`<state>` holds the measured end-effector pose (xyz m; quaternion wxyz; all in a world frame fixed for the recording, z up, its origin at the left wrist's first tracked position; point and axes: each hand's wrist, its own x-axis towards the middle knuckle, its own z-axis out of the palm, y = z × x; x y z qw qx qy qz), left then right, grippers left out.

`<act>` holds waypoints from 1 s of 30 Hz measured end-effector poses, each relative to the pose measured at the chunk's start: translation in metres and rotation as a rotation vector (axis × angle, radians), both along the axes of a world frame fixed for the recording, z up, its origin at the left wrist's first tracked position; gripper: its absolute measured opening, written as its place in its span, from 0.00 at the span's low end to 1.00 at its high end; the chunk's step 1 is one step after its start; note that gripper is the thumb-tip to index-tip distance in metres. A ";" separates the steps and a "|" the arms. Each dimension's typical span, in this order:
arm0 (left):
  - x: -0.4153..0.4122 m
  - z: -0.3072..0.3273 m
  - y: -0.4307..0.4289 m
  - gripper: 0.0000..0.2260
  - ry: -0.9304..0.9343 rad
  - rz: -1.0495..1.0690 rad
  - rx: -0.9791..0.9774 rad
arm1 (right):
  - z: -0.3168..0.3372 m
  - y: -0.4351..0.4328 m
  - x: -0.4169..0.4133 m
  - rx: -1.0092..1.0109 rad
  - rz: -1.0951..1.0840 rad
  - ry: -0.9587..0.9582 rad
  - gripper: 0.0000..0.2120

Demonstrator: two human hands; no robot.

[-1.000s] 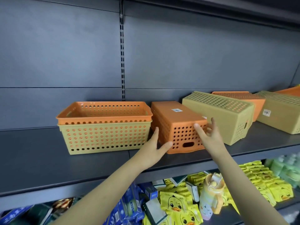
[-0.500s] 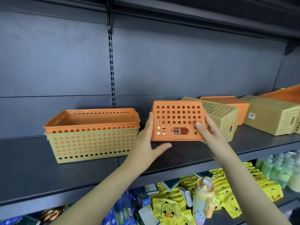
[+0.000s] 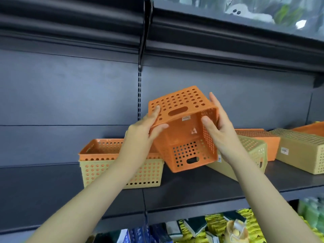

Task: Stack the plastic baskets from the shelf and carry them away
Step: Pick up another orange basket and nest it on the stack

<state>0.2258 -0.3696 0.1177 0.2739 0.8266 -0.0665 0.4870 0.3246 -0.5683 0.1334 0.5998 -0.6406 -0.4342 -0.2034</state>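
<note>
I hold an orange perforated basket [image 3: 184, 135] in the air above the dark shelf [image 3: 192, 186], tilted so its open mouth faces me. My left hand [image 3: 145, 130] grips its left rim and my right hand [image 3: 219, 132] grips its right side. Below and to the left stands a stack: an orange basket nested in a yellow basket [image 3: 147, 174], partly hidden by my left forearm. To the right, upside down on the shelf, lie a yellow basket [image 3: 252, 151], an orange basket [image 3: 261, 135] and another yellow basket [image 3: 301, 153].
A further orange basket [image 3: 310, 128] shows at the right edge. The upper shelf [image 3: 210, 41] overhangs close above the held basket. Below the dark shelf are packets with yellow duck prints [image 3: 215, 223], blue boxes [image 3: 140, 234] and a bottle [image 3: 236, 230].
Both hands lifted the orange basket off the shelf and turned it from upside down to mouth facing me. The view tilted upward.
</note>
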 end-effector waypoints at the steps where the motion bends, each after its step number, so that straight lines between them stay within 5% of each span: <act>1: -0.004 0.005 0.007 0.32 -0.015 0.033 0.010 | 0.007 0.009 -0.003 -0.002 -0.003 -0.021 0.30; 7: -0.018 0.024 0.058 0.26 -0.053 0.434 0.235 | 0.046 0.063 -0.015 -0.074 -0.075 -0.174 0.33; 12: -0.023 0.031 0.090 0.25 0.060 0.620 0.182 | 0.052 0.098 -0.024 -0.261 -0.306 -0.425 0.40; 22: -0.045 0.028 0.150 0.25 0.071 0.664 -0.008 | -0.020 0.078 -0.014 -0.472 -0.866 -0.261 0.48; 24: -0.049 0.025 0.160 0.25 0.067 0.648 -0.043 | -0.027 0.077 -0.014 -0.429 -0.818 -0.163 0.49; 30: -0.054 0.018 0.192 0.27 0.087 0.587 -0.172 | -0.025 0.089 -0.038 -0.060 -0.055 0.263 0.51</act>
